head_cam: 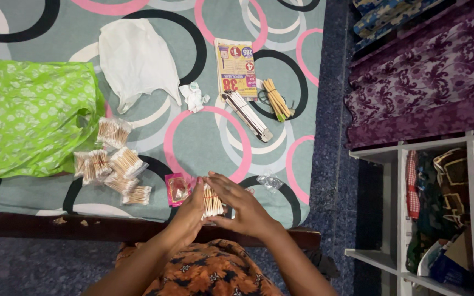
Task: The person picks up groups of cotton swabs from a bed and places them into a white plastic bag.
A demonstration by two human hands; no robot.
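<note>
Currently the swab bundle stands between both hands at the near edge of the mat, slightly right of that edge's middle. Long axis: roughly upright in the view, i.e. running from the near edge toward the far edge, tips pointing away from the person. Left hand cups the bundle's left side, fingers curled and touching it. Right hand lies across its right side and top, fingers spread flat over it, thumb underneath as far as I can tell; the grip point is hidden. Both hands are in contact, so neither is nearer.

Just left of the left hand: a small pink packet, touching or nearly touching the knuckles. Further left along the near edge: a cluster of bagged swab packs. Just right of the right hand: a scrap of clear wrap. Well apart, toward the far edge: white bag, printed card, stick bundle. Green bag covers the left edge.
</note>
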